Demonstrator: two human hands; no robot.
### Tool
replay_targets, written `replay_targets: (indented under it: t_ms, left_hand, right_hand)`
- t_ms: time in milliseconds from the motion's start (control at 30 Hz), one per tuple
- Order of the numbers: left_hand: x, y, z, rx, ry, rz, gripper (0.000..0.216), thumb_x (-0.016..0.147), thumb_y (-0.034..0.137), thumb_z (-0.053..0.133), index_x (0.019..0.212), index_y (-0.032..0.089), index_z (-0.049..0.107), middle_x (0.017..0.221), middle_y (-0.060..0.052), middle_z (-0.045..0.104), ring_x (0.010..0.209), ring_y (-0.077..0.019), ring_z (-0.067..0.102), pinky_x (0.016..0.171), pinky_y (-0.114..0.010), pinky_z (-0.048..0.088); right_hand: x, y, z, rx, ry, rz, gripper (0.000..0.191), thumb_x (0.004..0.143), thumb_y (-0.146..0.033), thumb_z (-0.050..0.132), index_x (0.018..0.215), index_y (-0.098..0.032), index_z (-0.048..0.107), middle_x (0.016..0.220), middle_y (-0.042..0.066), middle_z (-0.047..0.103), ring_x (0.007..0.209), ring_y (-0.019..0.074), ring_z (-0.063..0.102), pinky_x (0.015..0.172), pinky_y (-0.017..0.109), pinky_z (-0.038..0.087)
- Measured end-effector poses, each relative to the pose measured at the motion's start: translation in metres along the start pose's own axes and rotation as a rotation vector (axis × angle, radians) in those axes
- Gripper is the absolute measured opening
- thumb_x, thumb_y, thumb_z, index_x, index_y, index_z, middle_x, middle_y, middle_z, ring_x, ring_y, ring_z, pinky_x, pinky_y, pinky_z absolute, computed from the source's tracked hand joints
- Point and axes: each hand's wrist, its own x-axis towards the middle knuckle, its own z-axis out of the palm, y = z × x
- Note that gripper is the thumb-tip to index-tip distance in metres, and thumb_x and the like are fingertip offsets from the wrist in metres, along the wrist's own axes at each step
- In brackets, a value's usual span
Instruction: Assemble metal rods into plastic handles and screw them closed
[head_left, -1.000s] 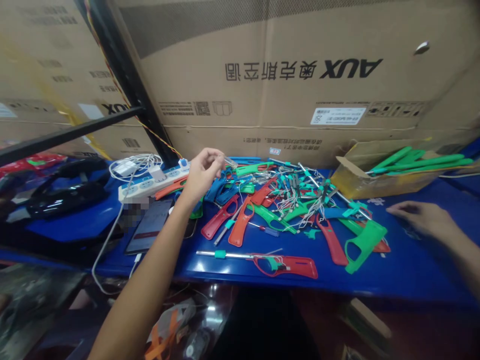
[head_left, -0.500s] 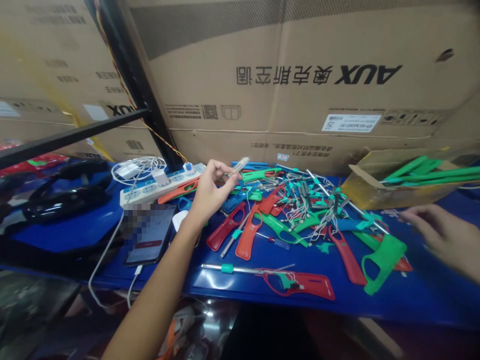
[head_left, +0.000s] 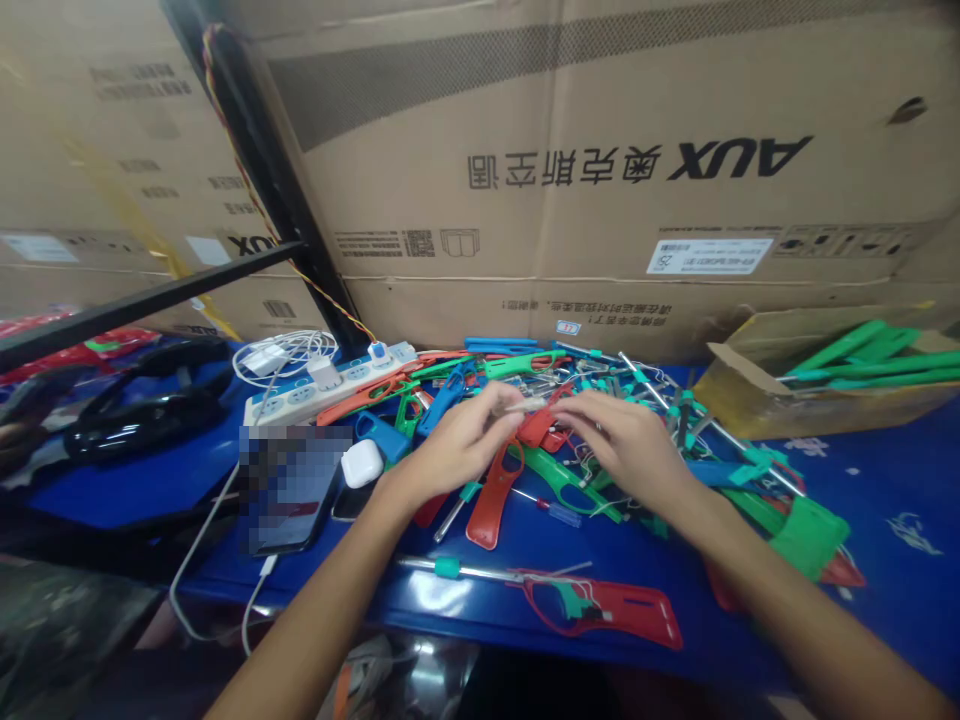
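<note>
My left hand and my right hand meet above a heap of red, green and blue plastic handle shells and metal rods on a blue table. Between the fingertips of both hands is a small clear tube, pinched from each side. Both hands have their fingers curled. A red shell with a long metal rod lies alone near the front edge, below my hands.
A white power strip with plugs and coiled cable lies at the left, with a phone and a white earbud case in front. A cardboard box of green parts stands at the right. Large cartons form the back wall.
My left hand came down from a raised position with the small tube. My right hand moved in from the far right to meet it over the heap.
</note>
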Motion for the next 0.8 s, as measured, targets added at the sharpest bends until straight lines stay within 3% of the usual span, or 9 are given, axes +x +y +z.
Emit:
replay_targets:
  t_ms: [167, 300, 500, 667, 800]
  left_hand:
    - [-0.002, 0.016, 0.006, 0.086, -0.134, 0.066, 0.026, 0.108, 0.038, 0.045, 0.118, 0.022, 0.062, 0.108, -0.004, 0.069, 0.097, -0.0172, 0.065, 0.087, -0.032, 0.050]
    - [-0.001, 0.016, 0.006, 0.165, -0.175, 0.157, 0.023, 0.104, 0.040, 0.055, 0.112, 0.024, 0.070, 0.098, -0.001, 0.068, 0.091, -0.0160, 0.064, 0.082, -0.028, 0.047]
    - [0.000, 0.012, 0.007, 0.147, -0.112, 0.194, 0.019, 0.103, 0.034, 0.058, 0.109, 0.021, 0.070, 0.101, -0.004, 0.066, 0.094, -0.0163, 0.063, 0.084, -0.030, 0.049]
    - [0.001, 0.012, 0.011, -0.035, -0.042, 0.124, 0.013, 0.101, 0.029, 0.063, 0.109, 0.020, 0.068, 0.106, -0.004, 0.072, 0.098, -0.0162, 0.068, 0.085, -0.028, 0.053]
    - [0.002, 0.014, 0.014, -0.126, 0.023, 0.090, 0.014, 0.098, 0.027, 0.066, 0.110, 0.019, 0.067, 0.104, -0.005, 0.074, 0.094, -0.0169, 0.071, 0.083, -0.029, 0.056]
  right_hand:
    - [-0.017, -0.007, 0.000, 0.317, 0.006, 0.290, 0.017, 0.101, -0.034, 0.057, 0.105, -0.023, 0.068, 0.070, -0.001, 0.073, 0.058, 0.0159, 0.068, 0.056, 0.028, 0.050]
    - [-0.012, -0.015, -0.004, 0.634, 0.035, 0.456, 0.023, 0.099, -0.044, 0.060, 0.100, -0.022, 0.062, 0.083, 0.003, 0.076, 0.060, 0.0152, 0.068, 0.046, 0.024, 0.047]
    - [-0.011, -0.024, -0.008, 0.644, 0.056, 0.409, 0.016, 0.090, -0.038, 0.072, 0.088, -0.022, 0.074, 0.089, 0.003, 0.072, 0.070, 0.0128, 0.063, 0.055, 0.022, 0.048]
    - [-0.012, -0.026, -0.006, 0.717, 0.105, 0.485, 0.016, 0.087, -0.039, 0.075, 0.089, -0.023, 0.075, 0.070, -0.002, 0.067, 0.050, 0.0090, 0.050, 0.047, 0.024, 0.042]
    - [-0.012, -0.026, -0.004, 0.773, 0.066, 0.523, 0.017, 0.085, -0.039, 0.077, 0.091, -0.023, 0.077, 0.072, 0.000, 0.071, 0.050, 0.0106, 0.054, 0.048, 0.026, 0.047]
